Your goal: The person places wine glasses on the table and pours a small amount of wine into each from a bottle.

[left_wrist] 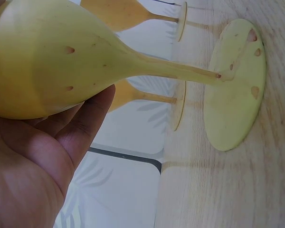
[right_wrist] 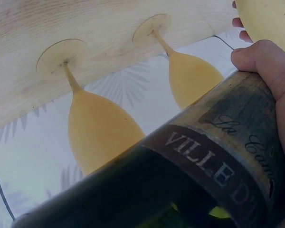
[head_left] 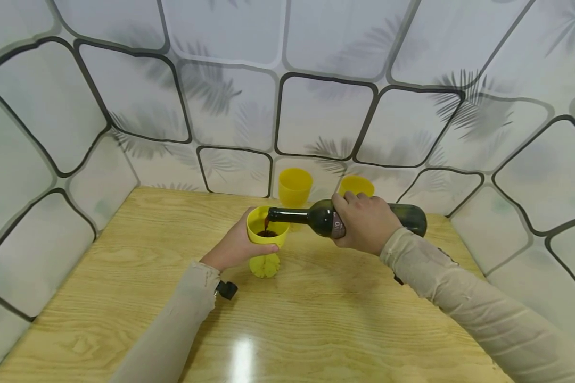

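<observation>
My left hand (head_left: 237, 244) holds a yellow goblet (head_left: 280, 240) round its bowl, the thumb across the front. The goblet is upright, and dark red liquid (head_left: 267, 233) lies inside. Reddish drops dot its bowl (left_wrist: 52, 57) and round foot (left_wrist: 235, 95) in the left wrist view. Whether the foot touches the table I cannot tell. With my right hand (head_left: 366, 221) I grip a dark green wine bottle (head_left: 321, 218) round its labelled body, tipped nearly level. Its mouth is over the goblet's rim, and a thin red stream falls into the bowl. The label (right_wrist: 204, 166) shows in the right wrist view.
Two more yellow goblets, one (head_left: 294, 189) behind the bottle's neck and another (head_left: 356, 184) behind my right hand, stand near the back wall (head_left: 235, 170). The wood-grain table (head_left: 316, 319) meets patterned walls at the back and both sides.
</observation>
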`<state>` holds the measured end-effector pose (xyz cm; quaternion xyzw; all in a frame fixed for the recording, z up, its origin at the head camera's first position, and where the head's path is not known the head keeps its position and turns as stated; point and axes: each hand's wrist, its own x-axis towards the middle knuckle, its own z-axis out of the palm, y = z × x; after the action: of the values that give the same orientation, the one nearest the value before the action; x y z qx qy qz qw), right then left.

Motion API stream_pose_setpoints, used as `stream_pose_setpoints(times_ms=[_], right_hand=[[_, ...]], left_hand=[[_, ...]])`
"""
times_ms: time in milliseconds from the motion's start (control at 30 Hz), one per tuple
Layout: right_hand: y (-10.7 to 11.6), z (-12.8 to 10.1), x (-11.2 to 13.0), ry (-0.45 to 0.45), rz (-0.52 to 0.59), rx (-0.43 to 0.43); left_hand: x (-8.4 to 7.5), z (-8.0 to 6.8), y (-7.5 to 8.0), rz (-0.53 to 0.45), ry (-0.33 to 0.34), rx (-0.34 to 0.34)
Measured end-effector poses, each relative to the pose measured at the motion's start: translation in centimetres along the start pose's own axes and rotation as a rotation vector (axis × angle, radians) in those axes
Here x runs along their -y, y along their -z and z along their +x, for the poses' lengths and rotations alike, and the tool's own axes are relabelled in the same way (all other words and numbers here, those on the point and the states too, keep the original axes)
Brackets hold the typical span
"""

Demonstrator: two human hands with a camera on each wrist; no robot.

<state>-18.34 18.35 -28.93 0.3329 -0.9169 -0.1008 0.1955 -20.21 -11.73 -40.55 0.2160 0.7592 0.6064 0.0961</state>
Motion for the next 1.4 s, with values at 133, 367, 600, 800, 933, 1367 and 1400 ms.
stream_pose_setpoints(times_ms=[133,367,600,800,933,1367,1400], right_hand=[[0.01,0.02,-0.02,-0.001,-0.001,0.007],[-0.05,0.06,-0.06,-0.006,0.004,0.015],[-0.08,0.06,-0.14,0.001,0.011,-0.001],[-0.13,0.09,-0.16,0.004,0.011,0.000],[-0.14,0.13,-0.20,0.001,0.010,0.008],[-0.06,0.18,-0.26,-0.013,0.012,0.025],[-0.05,0.17,-0.26,-0.013,0.011,0.022]], left_hand=[[0.17,0.09,0.03,-0.005,-0.008,0.004],[0.07,0.05,0.02,-0.010,-0.003,0.000],[0.06,0.02,0.05,-0.009,0.005,-0.006],[0.06,-0.04,0.09,-0.007,0.010,-0.012],[0.07,-0.04,0.10,-0.007,0.018,-0.014],[0.17,0.18,0.14,-0.001,0.007,-0.010],[0.17,0.20,0.13,0.000,0.007,-0.010]])
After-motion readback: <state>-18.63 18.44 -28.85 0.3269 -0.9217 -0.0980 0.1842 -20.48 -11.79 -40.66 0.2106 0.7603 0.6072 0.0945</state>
